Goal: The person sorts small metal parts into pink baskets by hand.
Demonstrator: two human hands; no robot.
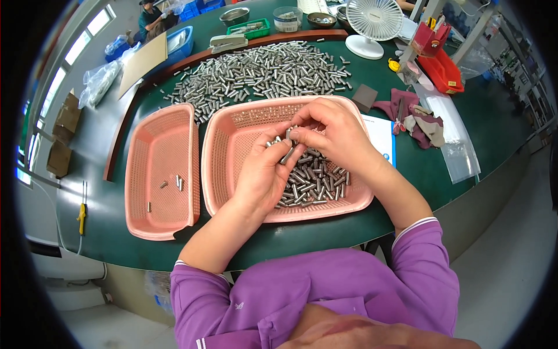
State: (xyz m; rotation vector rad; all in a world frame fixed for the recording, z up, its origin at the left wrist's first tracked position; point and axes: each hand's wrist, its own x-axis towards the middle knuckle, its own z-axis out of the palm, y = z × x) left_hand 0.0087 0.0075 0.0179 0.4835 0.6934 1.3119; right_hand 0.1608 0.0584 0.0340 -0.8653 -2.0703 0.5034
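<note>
Over a large pink plastic basket [215, 174] my two hands meet. My left hand [261, 168] is closed around several short metal pins [287, 156], some showing between its fingers and thumb. My right hand [331, 131] is closed too, its thumb and fingertips pinching a metal pin at the left fingertips. Below them, a heap of loose metal pins [317, 183] lies in the right part of the basket. To the left stands a smaller pink basket [132, 174] with a few pins [179, 183] on its bottom.
A wide pile of metal pins [261, 72] covers the table behind the baskets, edged by a brown strip [192, 58]. A white fan [372, 26], a red bin [442, 70] and cloths [424, 125] stand or lie right. A yellow-handled tool [82, 218] lies far left. Another person [152, 20] sits beyond.
</note>
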